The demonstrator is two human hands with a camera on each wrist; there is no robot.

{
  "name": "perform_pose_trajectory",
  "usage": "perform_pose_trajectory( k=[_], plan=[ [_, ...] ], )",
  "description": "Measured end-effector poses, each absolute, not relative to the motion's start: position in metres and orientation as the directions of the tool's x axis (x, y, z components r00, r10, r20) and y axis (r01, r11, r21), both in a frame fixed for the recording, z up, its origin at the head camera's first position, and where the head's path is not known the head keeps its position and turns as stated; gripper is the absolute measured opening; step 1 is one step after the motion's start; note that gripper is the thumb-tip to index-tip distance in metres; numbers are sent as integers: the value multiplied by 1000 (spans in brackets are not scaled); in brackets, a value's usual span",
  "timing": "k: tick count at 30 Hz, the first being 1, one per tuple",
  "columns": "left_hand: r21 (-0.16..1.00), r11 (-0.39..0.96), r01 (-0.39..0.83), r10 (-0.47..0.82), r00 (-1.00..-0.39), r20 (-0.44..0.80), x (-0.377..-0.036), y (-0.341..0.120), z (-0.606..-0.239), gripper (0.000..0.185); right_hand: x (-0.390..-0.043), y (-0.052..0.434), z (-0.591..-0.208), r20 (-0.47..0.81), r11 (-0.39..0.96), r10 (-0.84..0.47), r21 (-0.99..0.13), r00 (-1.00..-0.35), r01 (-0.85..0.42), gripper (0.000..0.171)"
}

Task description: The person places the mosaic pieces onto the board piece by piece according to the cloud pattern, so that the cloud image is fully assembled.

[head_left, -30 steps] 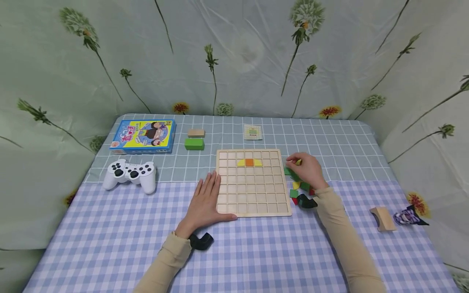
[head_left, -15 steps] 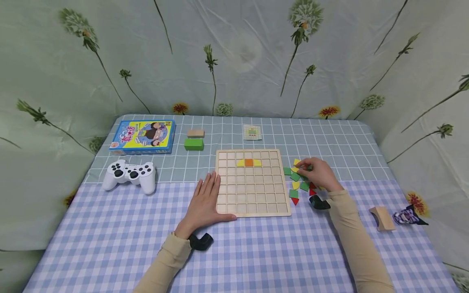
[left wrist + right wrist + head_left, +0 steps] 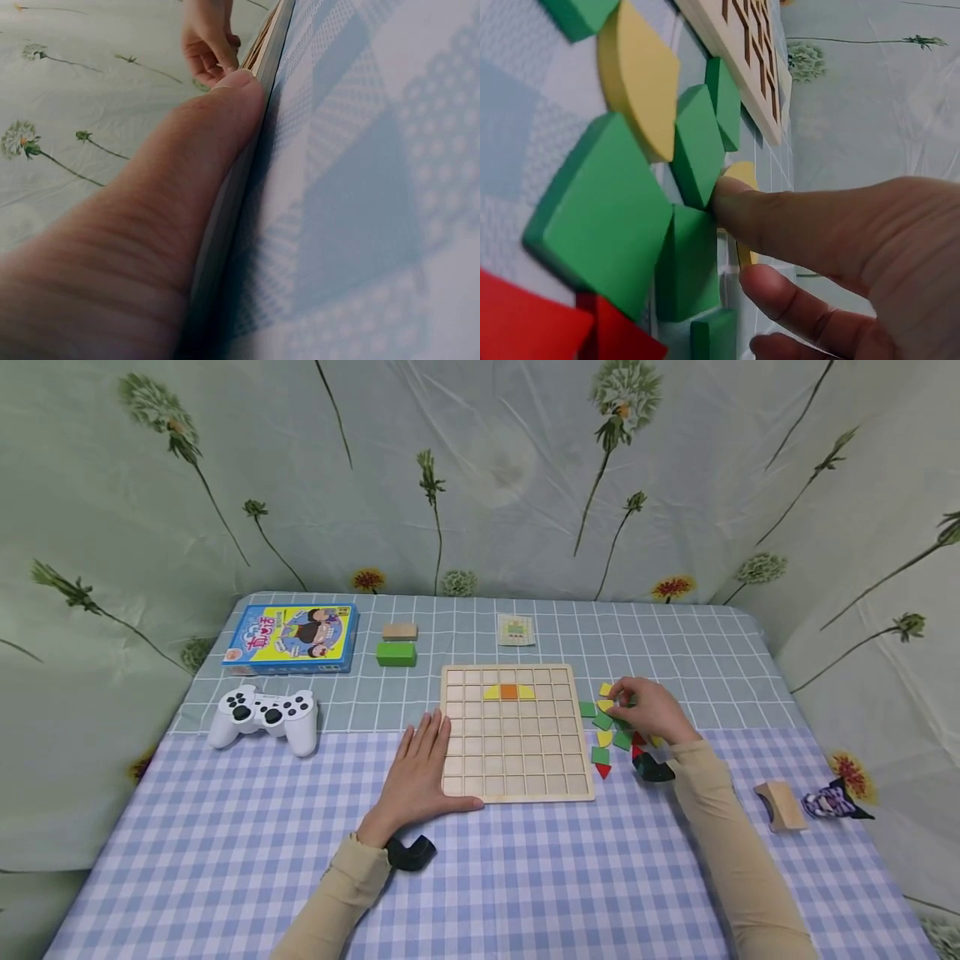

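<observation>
My left hand (image 3: 415, 781) lies with straight fingers along the left edge of a wooden grid board (image 3: 525, 747), its thumb at the front rim. Near the board's top row sits an orange square tile (image 3: 509, 692) with a yellow tile (image 3: 527, 692) on each side. Right of the board, my right hand (image 3: 654, 710) bends over a scatter of tiles. Its thumb and index finger pinch a yellow tile (image 3: 740, 175), partly hidden by the thumb. Several green tiles (image 3: 604, 214), a yellow round-edged tile (image 3: 636, 79) and red tiles (image 3: 525, 322) lie around the fingers.
A small pattern card (image 3: 516, 630) lies behind the board. At the left are a boxed game (image 3: 292, 639), a white game controller (image 3: 266, 718), a green block (image 3: 396, 653) and a wooden block (image 3: 400, 632). An arched wooden block (image 3: 782, 806) and a small purple-black figure (image 3: 834, 802) stand far right.
My right hand has moved a little right and toward me from the board's edge, then settled at a yellow tile, uncovering tiles beside the board. The left hand has stayed still.
</observation>
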State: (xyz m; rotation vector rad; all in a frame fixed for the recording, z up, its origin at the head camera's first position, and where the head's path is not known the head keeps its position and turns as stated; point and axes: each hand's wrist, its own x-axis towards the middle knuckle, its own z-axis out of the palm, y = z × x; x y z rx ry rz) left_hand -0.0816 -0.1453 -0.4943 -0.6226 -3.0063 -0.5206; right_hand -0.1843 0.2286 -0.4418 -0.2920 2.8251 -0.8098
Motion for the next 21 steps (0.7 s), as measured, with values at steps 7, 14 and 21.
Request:
perform_pose_trajectory(
  k=[7, 14, 21],
  plan=[
    [331, 865, 378, 377, -924, 72, -81, -145, -494, 129, -183, 228, -447, -126, 777, -181, -626, -975, -64, 20],
    [325, 865, 381, 377, -923, 79, -81, -146, -495, 129, -178, 214, -446, -10, 715, -187, -687, -982, -129, 23],
    [320, 871, 372, 372, -926, 65, -82, -145, -493, 129, -179, 171, -442, 50, 598, -297, -769, -954, -227, 24]
  ],
)
